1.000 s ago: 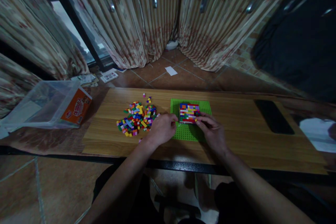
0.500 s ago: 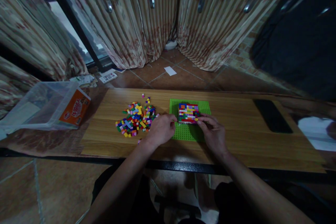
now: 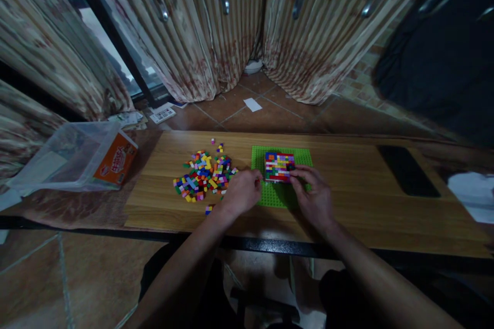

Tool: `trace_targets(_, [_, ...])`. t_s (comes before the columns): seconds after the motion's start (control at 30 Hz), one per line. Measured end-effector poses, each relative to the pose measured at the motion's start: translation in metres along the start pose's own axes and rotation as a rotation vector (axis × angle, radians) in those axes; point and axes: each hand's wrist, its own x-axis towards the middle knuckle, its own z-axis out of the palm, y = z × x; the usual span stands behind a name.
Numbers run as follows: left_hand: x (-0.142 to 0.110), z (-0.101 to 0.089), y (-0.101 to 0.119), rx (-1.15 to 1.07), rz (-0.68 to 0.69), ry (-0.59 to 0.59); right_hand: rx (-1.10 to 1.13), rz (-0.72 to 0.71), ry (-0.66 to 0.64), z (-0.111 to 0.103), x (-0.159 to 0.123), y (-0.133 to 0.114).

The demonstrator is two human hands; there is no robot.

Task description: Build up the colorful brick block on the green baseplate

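Note:
A green baseplate [image 3: 302, 155] lies on the wooden tabletop [image 3: 358, 200]. On it stands a flat multicoloured block of small bricks [image 3: 278, 165]. My left hand [image 3: 241, 194] rests curled at the plate's left edge, fingertips pinched close to the block's lower left corner. My right hand [image 3: 314, 195] sits on the plate's right side, its fingers bent against the block's right edge. What the fingertips hold is too small to make out. A loose pile of coloured bricks [image 3: 203, 175] lies just left of my left hand.
A clear plastic tub with an orange box [image 3: 116, 158] lies tipped at the far left. A black phone [image 3: 408, 177] lies on the tabletop's right part, with a white object [image 3: 473, 190] beyond it. Curtains [image 3: 216, 31] hang behind the table over a tiled floor.
My right hand has shifted slightly up along the block's right edge. My left hand stays by the lower left corner. The view has tilted a little.

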Motion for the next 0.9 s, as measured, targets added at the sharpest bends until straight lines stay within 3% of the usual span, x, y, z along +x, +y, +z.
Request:
trace_targets(0.23, [0.002,-0.004,-0.008,-0.335,-0.024,0.001,0.001,-0.080,-0.014,-0.002,0.002,-0.015])
trace_targets(0.6, [-0.003,-0.001,0.003,-0.853,0.010,-0.227,-0.006,-0.288,-0.205,0.006,-0.008,-0.030])
trace_targets(0.77, [-0.003,0.002,-0.002,-0.861,-0.020,-0.285,0.010,-0.296,-0.338,0.001,-0.010,-0.033])
trace_targets(0.9, [-0.003,0.005,-0.006,-0.796,0.030,-0.364,0.108,-0.252,-0.453,-0.006,-0.011,-0.033])
